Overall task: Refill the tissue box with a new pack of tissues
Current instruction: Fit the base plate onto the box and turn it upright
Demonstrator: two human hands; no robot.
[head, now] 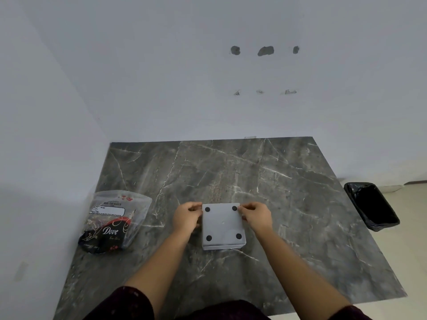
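A square grey tissue box [222,225] lies upside down on the dark marble table [288,204], its base with four black round feet facing up. My left hand [186,217] grips the box's far left edge with fingers curled at the corner. My right hand [256,215] pinches the far right corner in the same way. A new pack of tissues [113,221], a clear and black plastic bag with "Dove" printed on it, lies flat on the table to the left of the box, untouched.
White walls close the table on the far side and on the left. A black bin [372,205] lined with a dark bag stands on the floor past the table's right edge.
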